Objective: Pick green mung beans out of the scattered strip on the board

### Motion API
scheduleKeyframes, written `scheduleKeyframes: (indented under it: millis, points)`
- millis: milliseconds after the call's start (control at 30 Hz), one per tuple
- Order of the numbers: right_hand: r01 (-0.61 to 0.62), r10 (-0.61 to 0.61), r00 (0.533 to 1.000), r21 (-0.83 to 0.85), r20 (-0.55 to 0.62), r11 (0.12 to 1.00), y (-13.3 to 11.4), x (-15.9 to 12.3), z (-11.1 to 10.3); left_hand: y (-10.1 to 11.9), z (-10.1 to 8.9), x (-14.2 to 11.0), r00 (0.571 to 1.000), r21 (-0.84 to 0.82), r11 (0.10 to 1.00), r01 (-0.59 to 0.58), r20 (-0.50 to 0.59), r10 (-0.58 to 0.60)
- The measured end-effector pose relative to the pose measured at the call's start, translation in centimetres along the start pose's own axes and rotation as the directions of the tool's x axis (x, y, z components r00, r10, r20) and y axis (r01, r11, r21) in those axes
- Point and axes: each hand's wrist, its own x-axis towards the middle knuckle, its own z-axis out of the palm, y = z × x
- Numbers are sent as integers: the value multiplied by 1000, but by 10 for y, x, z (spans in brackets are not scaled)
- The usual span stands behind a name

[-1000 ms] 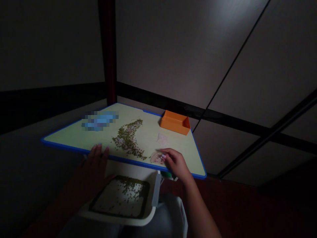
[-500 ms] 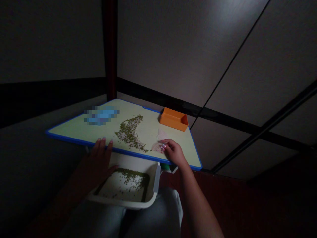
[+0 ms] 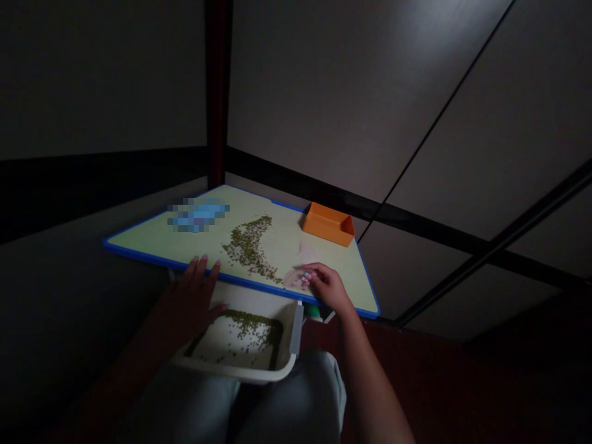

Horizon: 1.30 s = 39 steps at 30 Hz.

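My left hand (image 3: pixel 194 302) lies with its fingers apart and their tips on the near blue rim of the pale tabletop (image 3: pixel 152 237), above the drawer. My right hand (image 3: pixel 326 287) rests low over the tabletop's near right part, its fingers curled and drawn together. Small pinkish bits show at its fingertips; what they are, or whether they are held, I cannot make out. Beneath those fingers is a pale pink printed figure (image 3: pixel 296 279). A spread of small green grains, like mung beans (image 3: pixel 250 243), covers the middle of the tabletop, left of my right hand.
An orange open box (image 3: pixel 328 225) stands at the far right of the tabletop. A blurred blue patch (image 3: pixel 198 214) is at the far left. Below the near edge, a white drawer (image 3: pixel 240 372) sits pulled out over my lap, with green grains in it. Walls stand behind.
The view has shifted slightly, so the table appears a little further right. My right hand stays at nearly the same place on the tabletop; my left hand has not visibly moved.
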Motion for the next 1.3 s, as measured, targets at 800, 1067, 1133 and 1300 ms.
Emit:
scheduleKeyframes:
  millis: [800, 1067, 1133, 1300]
  points:
    - [-34, 33, 999, 123, 12, 992, 6, 4, 5, -4, 13, -1, 999, 21, 1000, -4, -41, 5]
    - [-43, 45, 999, 180, -7, 983, 5, 5, 7, -5, 14, -2, 998, 11, 1000, -17, -63, 17]
    - [-58, 61, 998, 178, -11, 982, 5, 5, 6, -6, 14, -3, 998, 10, 1000, -15, -62, 15]
    - [-67, 70, 998, 164, -10, 984, 3, 4, 5, -7, 14, -3, 998, 6, 1000, -19, -56, 19]
